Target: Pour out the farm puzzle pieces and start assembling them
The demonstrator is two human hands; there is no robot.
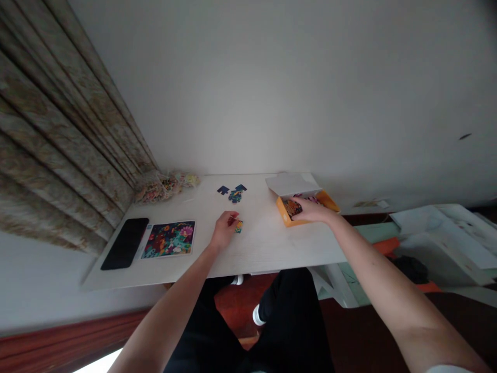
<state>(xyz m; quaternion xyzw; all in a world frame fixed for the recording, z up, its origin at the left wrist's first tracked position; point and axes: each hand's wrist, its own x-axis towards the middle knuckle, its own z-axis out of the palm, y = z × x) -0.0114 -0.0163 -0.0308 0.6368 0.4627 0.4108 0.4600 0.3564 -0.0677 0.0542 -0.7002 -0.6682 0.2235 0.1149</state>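
Near the middle of the white table [264, 248], my left hand [224, 230] pinches a small reddish puzzle piece [233, 218]. Just right of those fingers lies a yellow and blue piece [239, 227]. Farther back are several joined blue and green pieces [235, 196], with a dark blue piece [222, 190] on their left and another [240, 187] at the upper right. My right hand [308, 210] reaches into an open orange box [287, 216] of puzzle pieces; its fingertips are partly hidden among them, and whether it grips one is unclear.
A picture sheet [169, 239] lies at the left beside a black tablet-like object [125, 243]. Clear bags of colourful things [163, 187] sit at the back left by the curtain [66, 114]. White drawers or boxes [438, 238] stand right of the table.
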